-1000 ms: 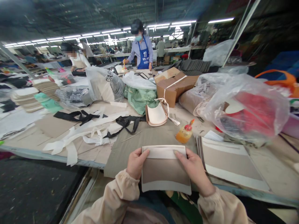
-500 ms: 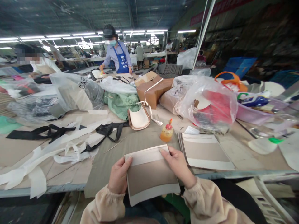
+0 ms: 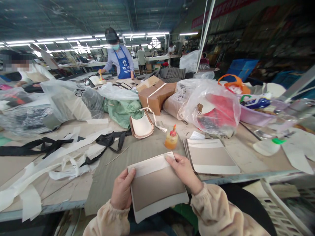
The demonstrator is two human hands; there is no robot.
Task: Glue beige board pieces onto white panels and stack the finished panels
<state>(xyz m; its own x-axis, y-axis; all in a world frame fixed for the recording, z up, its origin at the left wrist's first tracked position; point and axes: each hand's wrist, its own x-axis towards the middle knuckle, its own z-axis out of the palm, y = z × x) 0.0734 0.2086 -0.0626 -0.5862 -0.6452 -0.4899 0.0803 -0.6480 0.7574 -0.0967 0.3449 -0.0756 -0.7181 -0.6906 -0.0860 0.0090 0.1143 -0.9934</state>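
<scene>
At six o'clock in view, the fingers of your left hand [image 3: 122,188] and right hand [image 3: 184,171] pinch the beige panel [image 3: 158,186] near its far corners. Uneven pulling could crease it; a forward swing could topple the orange bottle [image 3: 171,140], just past twelve o'clock from it.

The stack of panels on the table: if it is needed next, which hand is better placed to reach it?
Probably the right hand: it is close to the stack. The left hand is farther, at the other side of the panel that both hold.
</scene>
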